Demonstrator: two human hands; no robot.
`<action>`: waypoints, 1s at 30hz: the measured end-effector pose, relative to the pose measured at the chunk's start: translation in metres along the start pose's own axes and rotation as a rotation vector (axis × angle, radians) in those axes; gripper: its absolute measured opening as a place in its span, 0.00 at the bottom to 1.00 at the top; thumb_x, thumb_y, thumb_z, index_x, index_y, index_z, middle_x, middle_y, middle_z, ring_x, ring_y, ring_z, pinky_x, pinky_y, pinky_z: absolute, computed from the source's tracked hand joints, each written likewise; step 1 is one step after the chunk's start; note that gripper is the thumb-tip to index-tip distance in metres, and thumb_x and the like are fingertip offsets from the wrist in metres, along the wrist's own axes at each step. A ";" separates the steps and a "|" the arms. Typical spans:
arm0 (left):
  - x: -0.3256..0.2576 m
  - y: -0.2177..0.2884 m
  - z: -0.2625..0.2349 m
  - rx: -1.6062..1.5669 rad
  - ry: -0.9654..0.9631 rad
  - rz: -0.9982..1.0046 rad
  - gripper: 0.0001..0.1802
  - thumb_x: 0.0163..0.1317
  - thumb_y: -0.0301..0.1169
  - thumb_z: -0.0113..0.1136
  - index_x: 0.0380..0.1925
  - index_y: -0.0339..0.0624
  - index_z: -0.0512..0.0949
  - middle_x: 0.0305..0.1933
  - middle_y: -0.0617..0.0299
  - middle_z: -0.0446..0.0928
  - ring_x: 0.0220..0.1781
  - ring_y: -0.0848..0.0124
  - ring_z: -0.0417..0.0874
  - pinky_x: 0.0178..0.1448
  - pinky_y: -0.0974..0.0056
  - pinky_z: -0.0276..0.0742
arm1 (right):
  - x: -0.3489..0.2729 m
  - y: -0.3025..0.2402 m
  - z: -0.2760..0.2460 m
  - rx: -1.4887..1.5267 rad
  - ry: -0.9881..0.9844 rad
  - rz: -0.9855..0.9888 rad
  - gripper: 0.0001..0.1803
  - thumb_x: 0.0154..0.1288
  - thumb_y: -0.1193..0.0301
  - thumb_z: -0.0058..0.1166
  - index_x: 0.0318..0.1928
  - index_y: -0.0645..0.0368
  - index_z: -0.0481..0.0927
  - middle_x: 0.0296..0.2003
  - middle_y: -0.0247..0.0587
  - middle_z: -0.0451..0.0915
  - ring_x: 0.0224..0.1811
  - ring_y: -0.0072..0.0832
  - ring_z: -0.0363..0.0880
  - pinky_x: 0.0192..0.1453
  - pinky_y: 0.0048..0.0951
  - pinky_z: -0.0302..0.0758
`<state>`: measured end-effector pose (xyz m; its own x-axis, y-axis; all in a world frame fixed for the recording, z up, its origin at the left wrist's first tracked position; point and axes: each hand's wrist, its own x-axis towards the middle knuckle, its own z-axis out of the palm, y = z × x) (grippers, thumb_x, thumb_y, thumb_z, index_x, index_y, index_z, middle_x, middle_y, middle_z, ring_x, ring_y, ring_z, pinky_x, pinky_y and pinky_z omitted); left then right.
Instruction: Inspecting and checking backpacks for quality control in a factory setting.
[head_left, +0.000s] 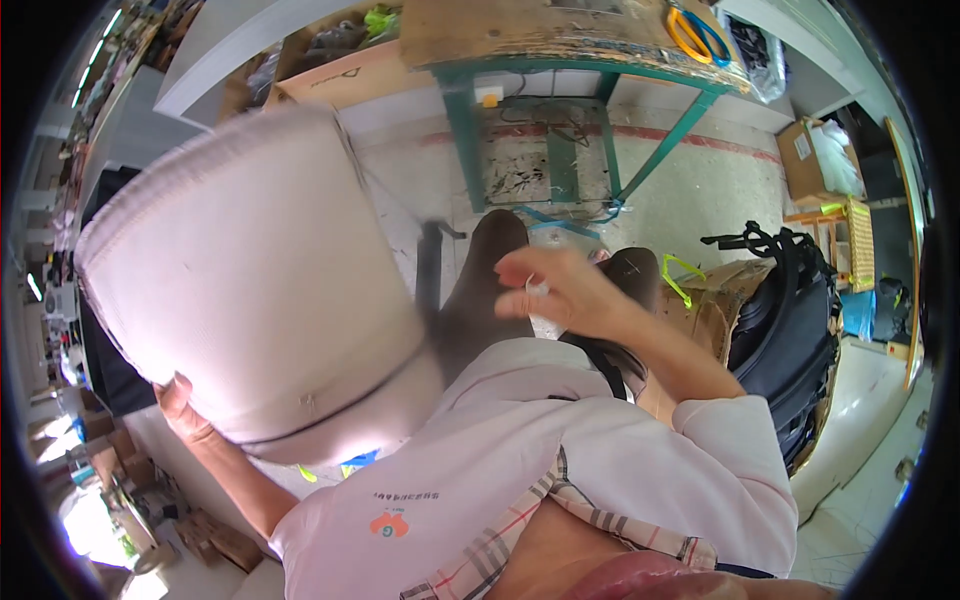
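A large off-white, drum-shaped thing (260, 260) fills the left side of the view, tilted, with a blurred upper edge and a thin dark band round its lower part. My left hand (185, 410) grips it at its lower left edge; the thumb shows and the other fingers are partly hidden. Away from it, above my lap, my right hand (570, 290) has its fingers curved and apart. Something small and white (537, 287) sits at the fingers of that hand, perhaps a wrap or a ring. My dark-trousered legs (480, 290) lie below and between the hands.
Ahead stands a worn wooden table (560, 35) on green legs, with orange and blue loops (698, 38) on it. A cardboard box (345, 75) is at the upper left. To my right are a black backpack (785, 320), a torn carton (720, 300) and a lime-green strip (680, 280).
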<state>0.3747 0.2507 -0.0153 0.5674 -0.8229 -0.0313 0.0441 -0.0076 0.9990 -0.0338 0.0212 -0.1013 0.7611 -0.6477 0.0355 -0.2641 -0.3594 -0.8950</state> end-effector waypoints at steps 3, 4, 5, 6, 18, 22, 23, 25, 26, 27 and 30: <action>0.017 -0.028 0.032 -0.415 0.161 0.070 0.35 0.44 0.34 0.63 0.52 0.31 0.61 0.51 0.49 0.67 0.51 0.55 0.70 0.55 0.52 0.66 | -0.011 0.019 0.042 0.522 -0.160 0.089 0.36 0.47 0.53 0.59 0.50 0.63 0.64 0.40 0.49 0.73 0.43 0.38 0.72 0.44 0.29 0.69; 0.020 -0.039 0.056 -0.487 0.221 0.070 0.34 0.46 0.36 0.61 0.52 0.32 0.61 0.52 0.49 0.67 0.52 0.54 0.69 0.56 0.50 0.65 | -0.004 0.017 0.051 0.718 -0.225 0.109 0.41 0.46 0.53 0.59 0.55 0.64 0.60 0.45 0.49 0.72 0.47 0.37 0.70 0.49 0.29 0.67; 0.021 -0.048 0.076 -0.564 0.164 0.072 0.35 0.47 0.38 0.60 0.53 0.33 0.60 0.53 0.49 0.66 0.54 0.54 0.67 0.57 0.49 0.62 | 0.002 0.008 0.049 0.791 -0.230 0.143 0.33 0.49 0.60 0.59 0.52 0.66 0.63 0.43 0.43 0.72 0.46 0.30 0.71 0.48 0.28 0.68; 0.026 -0.056 0.099 -0.649 0.089 0.073 0.35 0.49 0.41 0.58 0.54 0.33 0.59 0.54 0.49 0.65 0.56 0.53 0.65 0.59 0.47 0.60 | 0.007 0.006 0.045 0.783 -0.223 0.132 0.33 0.49 0.60 0.59 0.52 0.66 0.63 0.43 0.43 0.72 0.46 0.30 0.71 0.48 0.28 0.68; 0.125 -0.111 0.250 -0.907 -0.311 0.041 0.31 0.47 0.26 0.61 0.53 0.36 0.62 0.54 0.57 0.66 0.56 0.62 0.65 0.62 0.56 0.57 | 0.051 0.026 -0.087 0.962 0.678 -0.036 0.12 0.48 0.73 0.60 0.35 0.60 0.78 0.31 0.34 0.79 0.32 0.19 0.75 0.40 0.23 0.70; 0.149 -0.126 0.274 -0.961 -0.356 -0.039 0.31 0.46 0.24 0.61 0.52 0.37 0.63 0.53 0.59 0.67 0.56 0.64 0.65 0.63 0.58 0.57 | 0.060 0.049 -0.108 0.899 0.693 -0.025 0.13 0.50 0.73 0.58 0.38 0.61 0.76 0.32 0.37 0.79 0.31 0.22 0.76 0.39 0.25 0.72; 0.154 -0.128 0.277 -0.975 -0.360 -0.059 0.30 0.46 0.25 0.61 0.52 0.37 0.63 0.53 0.59 0.67 0.56 0.65 0.65 0.63 0.58 0.57 | 0.063 0.051 -0.111 0.898 0.694 -0.019 0.13 0.49 0.74 0.59 0.38 0.61 0.77 0.32 0.37 0.79 0.31 0.22 0.76 0.38 0.25 0.72; 0.157 -0.132 0.286 -0.981 -0.363 -0.062 0.30 0.46 0.25 0.62 0.52 0.37 0.63 0.53 0.59 0.67 0.56 0.65 0.65 0.63 0.58 0.57 | 0.065 0.048 -0.118 0.887 0.714 -0.007 0.12 0.48 0.73 0.60 0.36 0.61 0.77 0.30 0.37 0.79 0.29 0.21 0.76 0.37 0.24 0.72; 0.159 -0.133 0.290 -0.985 -0.362 -0.067 0.30 0.46 0.25 0.62 0.52 0.37 0.63 0.53 0.60 0.67 0.56 0.65 0.66 0.63 0.58 0.57 | 0.065 0.047 -0.121 0.878 0.732 0.009 0.11 0.47 0.73 0.60 0.34 0.62 0.78 0.29 0.37 0.79 0.28 0.20 0.75 0.36 0.23 0.71; 0.161 -0.136 0.292 -0.989 -0.363 -0.063 0.30 0.46 0.25 0.62 0.52 0.37 0.63 0.53 0.60 0.67 0.56 0.65 0.66 0.63 0.58 0.57 | 0.066 0.048 -0.124 0.875 0.731 0.005 0.11 0.47 0.73 0.60 0.34 0.62 0.78 0.29 0.37 0.79 0.28 0.20 0.75 0.36 0.23 0.71; 0.162 -0.141 0.303 -0.988 -0.361 -0.056 0.30 0.46 0.25 0.61 0.51 0.37 0.64 0.52 0.60 0.68 0.56 0.65 0.66 0.63 0.58 0.57 | 0.065 0.053 -0.133 0.856 0.749 0.021 0.11 0.47 0.73 0.60 0.34 0.62 0.78 0.29 0.38 0.79 0.28 0.21 0.76 0.36 0.24 0.71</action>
<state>0.2116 -0.0535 -0.1516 0.2726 -0.9572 0.0974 0.8054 0.2824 0.5212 -0.0775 -0.1290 -0.0875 0.1395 -0.9901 0.0158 0.4377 0.0473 -0.8979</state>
